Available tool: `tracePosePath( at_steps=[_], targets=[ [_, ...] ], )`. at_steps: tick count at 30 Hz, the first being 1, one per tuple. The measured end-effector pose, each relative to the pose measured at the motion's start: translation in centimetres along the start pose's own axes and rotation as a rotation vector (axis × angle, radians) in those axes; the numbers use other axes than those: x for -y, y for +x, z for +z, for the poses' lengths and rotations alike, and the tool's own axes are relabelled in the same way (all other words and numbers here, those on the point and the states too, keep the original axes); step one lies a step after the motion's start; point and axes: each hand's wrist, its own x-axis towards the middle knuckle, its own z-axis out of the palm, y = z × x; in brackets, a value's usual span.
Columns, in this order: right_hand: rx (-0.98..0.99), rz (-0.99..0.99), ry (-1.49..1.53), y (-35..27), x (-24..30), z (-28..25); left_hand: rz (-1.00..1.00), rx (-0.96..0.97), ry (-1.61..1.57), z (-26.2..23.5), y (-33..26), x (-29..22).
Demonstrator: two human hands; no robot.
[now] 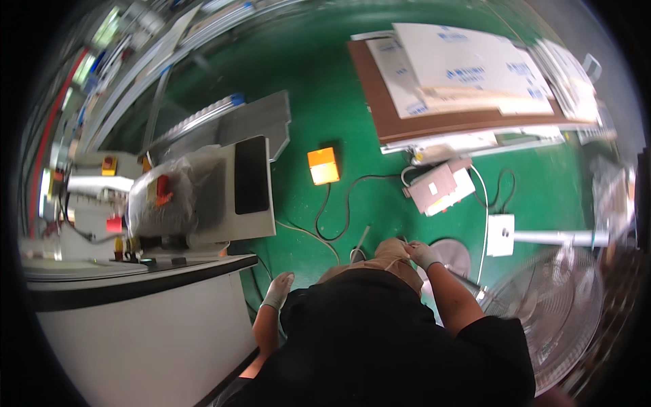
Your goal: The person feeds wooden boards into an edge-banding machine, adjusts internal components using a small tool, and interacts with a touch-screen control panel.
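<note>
My left hand point(277, 292), in a pale glove, hangs beside the white cabinet point(142, 332). Its fingers look loosely stretched, and I see nothing held in them. My right hand point(424, 254), gloved as well, is in front of my tan trousers point(392, 259) at the knee. Its fingertips are drawn together, and whatever may be between them is too small to make out. A round grey disc point(451, 258) lies on the floor just beyond that hand. The orange box point(323, 167) with a black cable is on the green floor ahead.
At left stands a machine with a clear plastic bag point(163, 200) over part of it and a dark panel point(251, 175). White sheets point(468, 64) lie on a brown board point(371, 88) at far right. A large fan point(549, 312) is at near right. Cables point(348, 210) cross the floor.
</note>
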Motion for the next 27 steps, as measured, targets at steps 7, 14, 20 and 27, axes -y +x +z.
tracePosePath(
  at_steps=[7,14,20,27],
  targets=[
    [0.28,0.084,0.369,16.7,-7.5,-9.0,0.3,-0.044,1.359,10.7,-1.3,-2.8],
    [0.716,0.107,1.264,36.1,8.0,-22.9,-0.359,-0.616,-0.218,8.0,0.5,-23.4],
    [0.447,-0.134,0.93,43.2,25.6,-25.7,-0.045,-0.24,-0.312,-4.1,-0.4,-42.3],
    [0.215,-0.493,0.986,47.6,40.1,-23.8,0.268,-0.92,-0.737,-16.6,0.0,-48.9]
  ],
)
